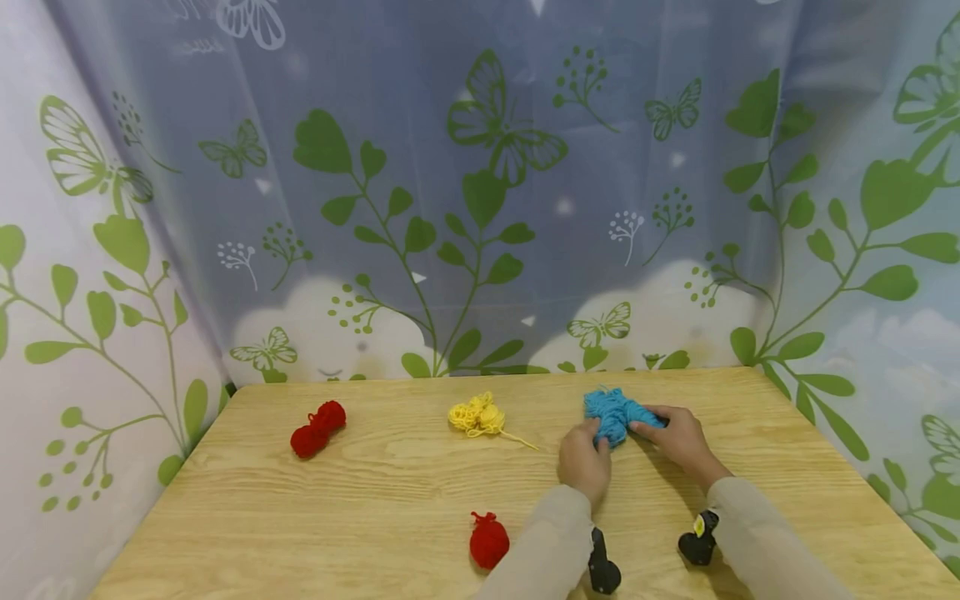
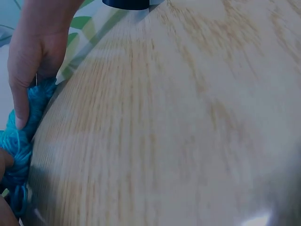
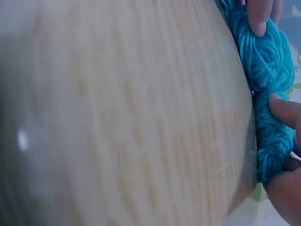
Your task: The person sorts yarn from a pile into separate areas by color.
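A bundle of blue yarn (image 1: 613, 408), thick in the middle with a narrower part toward the right, lies at the back right of the wooden table. My left hand (image 1: 585, 462) grips its near left side between thumb and fingers. The right hand (image 1: 686, 442) pinches the narrower right end, the thumb on the near side. In the right wrist view the yarn (image 3: 265, 59) shows wound strands, with a thumb (image 3: 284, 110) pressed on the narrow part. Only a strip of the blue yarn (image 2: 35, 108) shows at the edge of the left wrist view.
Yellow yarn (image 1: 477, 414) with a loose tail lies at the back middle of the table (image 1: 375, 492). A red yarn bundle (image 1: 318, 430), narrow at its waist, is at the back left. A small red yarn ball (image 1: 489, 543) sits beside the left sleeve. Printed curtain (image 1: 495, 250) surrounds the table.
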`<action>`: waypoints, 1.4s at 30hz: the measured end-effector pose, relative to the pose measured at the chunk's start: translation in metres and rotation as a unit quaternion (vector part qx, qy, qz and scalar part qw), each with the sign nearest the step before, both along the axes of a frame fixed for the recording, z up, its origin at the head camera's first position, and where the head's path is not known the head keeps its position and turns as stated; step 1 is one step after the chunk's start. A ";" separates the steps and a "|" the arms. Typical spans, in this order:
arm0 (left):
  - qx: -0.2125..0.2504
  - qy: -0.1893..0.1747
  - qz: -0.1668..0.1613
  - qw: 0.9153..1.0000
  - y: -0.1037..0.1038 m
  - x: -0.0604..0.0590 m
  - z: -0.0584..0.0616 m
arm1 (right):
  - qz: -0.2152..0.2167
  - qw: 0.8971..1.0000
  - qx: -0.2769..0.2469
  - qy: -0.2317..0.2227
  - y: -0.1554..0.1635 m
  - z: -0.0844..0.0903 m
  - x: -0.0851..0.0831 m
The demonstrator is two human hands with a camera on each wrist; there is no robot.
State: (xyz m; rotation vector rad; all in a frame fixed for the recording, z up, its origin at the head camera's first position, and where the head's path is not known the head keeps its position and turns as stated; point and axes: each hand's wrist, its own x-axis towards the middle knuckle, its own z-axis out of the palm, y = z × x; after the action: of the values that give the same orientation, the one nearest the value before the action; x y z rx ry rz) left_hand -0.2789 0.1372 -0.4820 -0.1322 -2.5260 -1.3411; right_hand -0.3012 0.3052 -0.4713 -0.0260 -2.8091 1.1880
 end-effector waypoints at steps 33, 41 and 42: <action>0.006 -0.074 -0.088 0.993 -0.015 -0.011 0.028 | -0.005 1.000 -0.001 -0.001 -0.002 0.003 0.001; -0.019 -0.086 -0.124 0.988 -0.039 -0.012 0.045 | -0.004 1.000 -0.002 0.000 -0.001 0.000 0.001; -0.018 -0.088 -0.129 0.988 -0.043 -0.013 0.047 | -0.003 1.000 -0.004 -0.001 -0.001 0.000 0.001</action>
State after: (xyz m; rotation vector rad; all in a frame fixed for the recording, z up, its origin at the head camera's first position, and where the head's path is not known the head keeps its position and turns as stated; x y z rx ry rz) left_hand -0.2915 0.0937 -0.4350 -0.3749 -2.7583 -1.4584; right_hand -0.3004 0.3040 -0.4713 -0.0374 -2.8042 1.2000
